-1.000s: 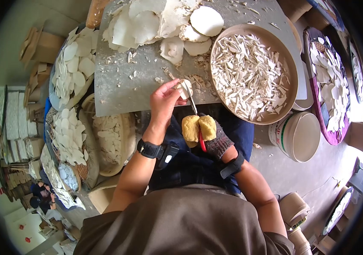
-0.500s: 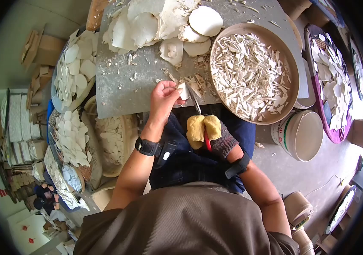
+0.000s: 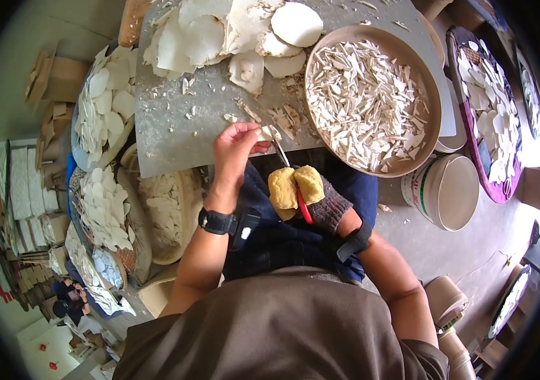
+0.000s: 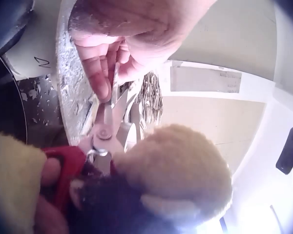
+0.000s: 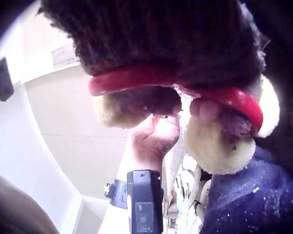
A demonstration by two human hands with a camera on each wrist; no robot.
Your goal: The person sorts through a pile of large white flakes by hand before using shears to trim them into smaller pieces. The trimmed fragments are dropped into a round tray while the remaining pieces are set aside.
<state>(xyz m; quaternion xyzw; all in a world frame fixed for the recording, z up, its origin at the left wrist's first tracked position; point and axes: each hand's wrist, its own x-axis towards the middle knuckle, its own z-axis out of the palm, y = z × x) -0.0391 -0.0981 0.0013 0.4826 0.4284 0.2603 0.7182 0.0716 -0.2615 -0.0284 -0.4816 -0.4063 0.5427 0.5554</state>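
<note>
My bare left hand (image 3: 232,155) pinches a small flat white piece (image 3: 267,133) between thumb and fingers, just over the table's near edge. In my right hand (image 3: 328,206), which wears a dark knitted glove, I hold scissors (image 4: 105,134) with red handles (image 5: 132,78). Yellow spongy padding (image 3: 282,189) covers the fingers on both sides of the handles. The scissor blades point away from me and reach up to the white piece, close beside my left fingertips. In the left wrist view, the blades stand slightly apart at the piece.
A round tray (image 3: 436,120) full of white slivers sits at the table's right. Large white discs (image 3: 203,41) lie at the back of the grey table (image 3: 169,139), with scraps scattered about. A white bucket (image 3: 457,193) stands below right. Baskets of white pieces (image 3: 102,202) stand at left.
The white piece has turned and now shows a narrower side. The scissors shifted slightly right, then back left. The head view has shifted a little, so the table sits higher and further left.
</note>
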